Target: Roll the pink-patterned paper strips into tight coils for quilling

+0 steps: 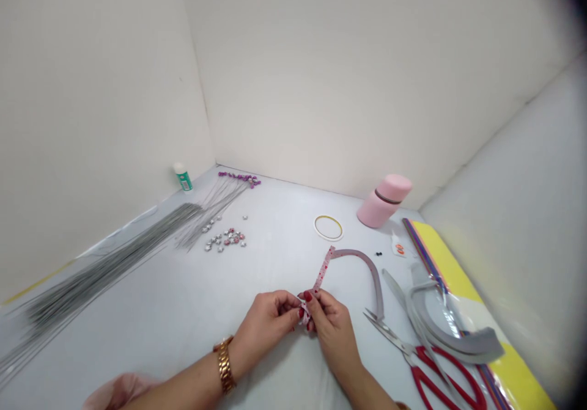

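Near the front middle of the table, my left hand and my right hand meet at the fingertips. Both pinch a pink patterned paper strip, folded into a small knot between them. The strip's free end rises from my right fingers and points away from me. Beyond my right hand a longer grey-mauve strip curves over the table, its upper end close to the pink one. Its lower end lies by the tips of the red-handled scissors. My fingers partly cover the folded part.
Small folded stars, a bundle of grey wires and purple-tipped stems lie left. A glue stick stands at the back left. Right are a tape ring, a pink bottle, a small tube and yellow sheets.
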### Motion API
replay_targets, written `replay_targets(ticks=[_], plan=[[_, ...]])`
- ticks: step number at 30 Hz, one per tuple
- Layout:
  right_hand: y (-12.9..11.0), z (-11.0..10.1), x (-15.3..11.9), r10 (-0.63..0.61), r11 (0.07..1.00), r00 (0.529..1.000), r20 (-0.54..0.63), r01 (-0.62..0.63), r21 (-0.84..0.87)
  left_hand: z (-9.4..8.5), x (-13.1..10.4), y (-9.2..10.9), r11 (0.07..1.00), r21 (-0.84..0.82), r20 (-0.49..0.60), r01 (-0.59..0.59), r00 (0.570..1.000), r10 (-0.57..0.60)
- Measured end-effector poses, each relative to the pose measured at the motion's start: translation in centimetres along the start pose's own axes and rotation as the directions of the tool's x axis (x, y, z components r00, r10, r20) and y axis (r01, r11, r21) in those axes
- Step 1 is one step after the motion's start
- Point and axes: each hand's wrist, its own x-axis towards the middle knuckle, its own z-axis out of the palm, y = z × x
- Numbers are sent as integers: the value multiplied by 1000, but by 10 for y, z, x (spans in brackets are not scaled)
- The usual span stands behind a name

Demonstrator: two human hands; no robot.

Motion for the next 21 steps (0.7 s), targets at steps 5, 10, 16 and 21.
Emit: replay_targets(ticks=[5,10,16,21], plan=[[-1,-1,-3,-184,957,983,-25,173,-232,2,-2,1,1000,-19,-20,-18,1000,18],[1,-2,-4,-296,901,955,33,291,-321,3,-7,9,993,83,-56,-88,994,93],[-1,-1,1,-154,981,987,-49,147,-123,2,-6,7,973,185,-105,-140,981,162],[1,-3,4,10,999,997,-74,-8,32,0,-6,7,951,251,-5,-179,982,186]])
